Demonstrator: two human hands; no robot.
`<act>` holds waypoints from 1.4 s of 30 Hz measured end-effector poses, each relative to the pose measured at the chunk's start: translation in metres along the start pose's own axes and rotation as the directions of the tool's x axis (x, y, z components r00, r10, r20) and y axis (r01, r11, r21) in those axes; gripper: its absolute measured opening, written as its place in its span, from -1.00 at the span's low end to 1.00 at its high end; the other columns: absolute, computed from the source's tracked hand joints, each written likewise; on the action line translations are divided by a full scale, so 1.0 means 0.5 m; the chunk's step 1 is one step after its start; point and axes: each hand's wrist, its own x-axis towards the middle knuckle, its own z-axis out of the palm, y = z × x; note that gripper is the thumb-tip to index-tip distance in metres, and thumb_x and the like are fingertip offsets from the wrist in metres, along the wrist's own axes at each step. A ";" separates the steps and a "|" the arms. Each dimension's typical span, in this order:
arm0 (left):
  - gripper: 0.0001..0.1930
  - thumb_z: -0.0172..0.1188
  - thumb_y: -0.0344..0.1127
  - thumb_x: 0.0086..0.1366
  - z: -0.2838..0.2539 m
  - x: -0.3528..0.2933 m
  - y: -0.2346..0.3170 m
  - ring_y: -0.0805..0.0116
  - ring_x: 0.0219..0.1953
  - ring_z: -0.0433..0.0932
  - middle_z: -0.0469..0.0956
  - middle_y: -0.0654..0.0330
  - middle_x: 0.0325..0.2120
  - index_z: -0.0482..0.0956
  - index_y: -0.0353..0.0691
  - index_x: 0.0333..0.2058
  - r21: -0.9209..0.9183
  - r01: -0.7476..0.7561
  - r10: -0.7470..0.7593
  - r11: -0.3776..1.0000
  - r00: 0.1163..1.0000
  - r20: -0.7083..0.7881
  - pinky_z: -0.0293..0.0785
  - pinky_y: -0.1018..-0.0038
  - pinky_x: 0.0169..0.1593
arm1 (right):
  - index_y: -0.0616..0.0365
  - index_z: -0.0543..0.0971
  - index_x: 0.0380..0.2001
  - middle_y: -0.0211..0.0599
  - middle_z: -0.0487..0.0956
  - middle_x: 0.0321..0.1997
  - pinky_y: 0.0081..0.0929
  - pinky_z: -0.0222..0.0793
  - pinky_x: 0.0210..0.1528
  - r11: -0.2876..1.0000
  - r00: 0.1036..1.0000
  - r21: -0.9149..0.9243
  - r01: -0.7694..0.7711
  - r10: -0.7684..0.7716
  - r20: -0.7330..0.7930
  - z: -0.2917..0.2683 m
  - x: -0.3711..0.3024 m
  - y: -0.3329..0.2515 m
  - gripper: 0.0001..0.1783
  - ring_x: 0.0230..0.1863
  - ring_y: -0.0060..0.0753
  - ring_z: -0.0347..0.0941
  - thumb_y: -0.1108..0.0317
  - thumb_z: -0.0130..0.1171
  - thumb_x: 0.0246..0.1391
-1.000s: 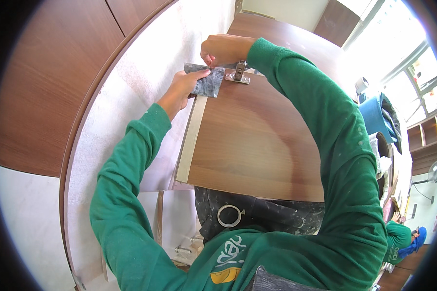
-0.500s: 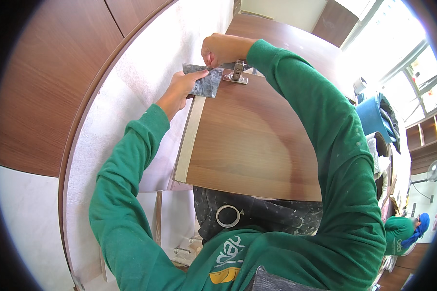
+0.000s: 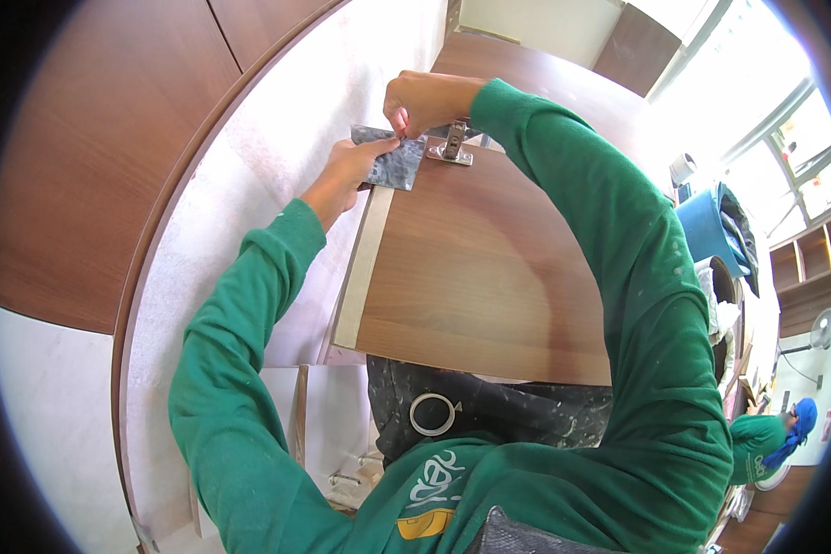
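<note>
My left hand (image 3: 349, 171) grips a thin grey, scuffed flat plate (image 3: 399, 164), its thumb on top. The plate lies over the far left corner of a brown wood-grain door panel (image 3: 489, 268). Above the plate's top edge my right hand (image 3: 427, 102) arches over, thumb and fingertips pinched close to the left thumb; what they hold, if anything, is too small to make out. Just right of the plate, a metal cabinet hinge (image 3: 452, 148) stands on the panel. A pale strip (image 3: 364, 268) runs along the panel's left edge.
A pale wall (image 3: 222, 212) rises close on the left beside brown cabinet fronts (image 3: 92, 166). A tape roll (image 3: 432, 414) hangs against my dark apron. At right are a blue bucket (image 3: 706, 226) and a person in green (image 3: 757, 448). Another wood panel (image 3: 545, 78) lies beyond.
Both hands keep almost the same position and grip. The view has shifted very slightly, so the hands and plate appear a little lower.
</note>
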 end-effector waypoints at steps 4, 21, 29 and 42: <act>-0.61 0.41 -0.28 0.28 -0.001 -0.004 0.002 0.29 -0.21 0.70 0.69 0.03 -0.20 0.60 -0.50 -0.07 -0.015 0.002 -0.002 1.000 1.000 -0.016 0.60 0.34 -0.10 | 0.20 0.74 -0.45 -0.19 0.71 -0.32 -0.39 0.54 -0.25 0.996 1.000 0.086 -0.013 0.014 -0.016 0.004 -0.002 0.010 -0.83 -0.31 -0.35 0.63 0.48 0.32 -0.23; -0.62 0.42 -0.19 0.31 -0.045 0.023 -0.025 0.36 -0.13 0.67 0.70 0.24 -0.16 0.58 -0.18 0.01 -0.256 0.081 -0.067 0.963 0.996 0.063 0.57 0.34 0.01 | 0.17 0.70 -0.17 -0.43 0.70 -0.19 -0.51 0.42 -0.08 0.977 0.919 0.089 -0.191 0.210 -0.334 -0.149 -0.373 -0.033 -0.76 -0.18 -0.57 0.54 0.22 0.26 0.32; -0.59 0.41 -0.20 0.32 -0.118 -0.068 0.036 0.29 -0.05 0.57 0.64 0.21 -0.08 0.56 -0.16 0.07 -0.540 -0.130 0.097 0.832 0.991 -0.089 0.46 0.26 -0.03 | 0.25 0.70 -0.15 -0.34 0.65 -0.25 -0.48 0.42 0.06 0.691 0.552 0.323 -0.647 0.716 -0.427 -0.055 -0.866 -0.371 -0.82 -0.16 -0.51 0.53 0.46 0.24 0.21; -0.42 0.21 -0.09 0.48 -0.106 -0.126 -0.008 0.25 0.12 0.48 0.45 0.12 0.18 0.33 -0.25 0.33 -0.403 -0.243 0.231 0.882 0.970 -0.080 0.43 0.31 0.12 | 0.06 0.73 -0.19 -0.62 0.62 -0.37 -0.64 0.39 -0.34 -0.184 -0.553 0.978 -0.100 0.827 0.099 0.688 -1.314 -0.712 -0.80 -0.39 -0.75 0.43 0.19 0.28 0.31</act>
